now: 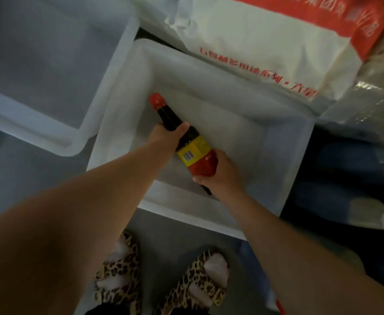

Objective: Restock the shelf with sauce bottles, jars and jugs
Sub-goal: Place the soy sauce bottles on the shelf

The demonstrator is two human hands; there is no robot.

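A dark sauce bottle point(192, 142) with a red cap and a yellow and red label lies tilted inside a white plastic bin point(277, 155), cap toward the upper left. My left hand point(166, 137) grips its neck and shoulder. My right hand point(220, 173) holds its red lower end from below. Apart from the bottle, I see nothing in the bin. No shelf is in view.
A second white bin point(100, 92) stands to the upper left, overlapping the first one's corner. A large white and red sack point(266, 42) leans over the far rim. Clear-wrapped goods point(379, 94) sit at the right. My feet in leopard-print slippers point(159, 280) stand on the grey floor below.
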